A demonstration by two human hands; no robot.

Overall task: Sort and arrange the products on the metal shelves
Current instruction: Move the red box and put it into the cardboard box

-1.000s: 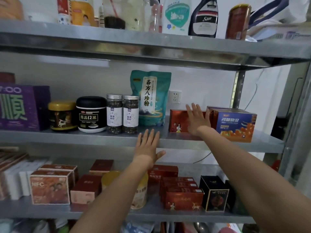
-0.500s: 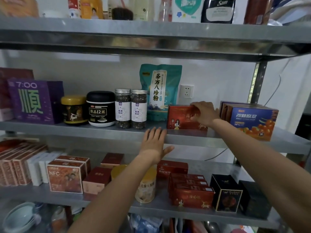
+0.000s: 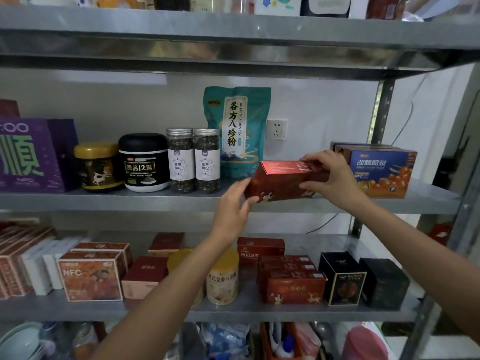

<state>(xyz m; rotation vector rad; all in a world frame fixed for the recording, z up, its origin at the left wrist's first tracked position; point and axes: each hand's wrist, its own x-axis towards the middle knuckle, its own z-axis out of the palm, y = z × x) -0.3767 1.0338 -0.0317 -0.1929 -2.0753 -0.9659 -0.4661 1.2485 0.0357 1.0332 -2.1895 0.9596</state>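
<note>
Red box (image 3: 283, 181) at front edge of middle shelf (image 3: 155, 201), tilted, between green pouch (image 3: 237, 131) and blue box (image 3: 381, 172). Right hand (image 3: 335, 175) grips right end, fingers over top, thumb on front. Left hand (image 3: 235, 203) curls round lower left corner. Cardboard: likely light, stiff, dents if squeezed; best held by ends. Box print too small to read. Pouch reads "谷方八珍粉", blue box "NFC", black jar (image 3: 144, 162) "原品12黑".
</note>
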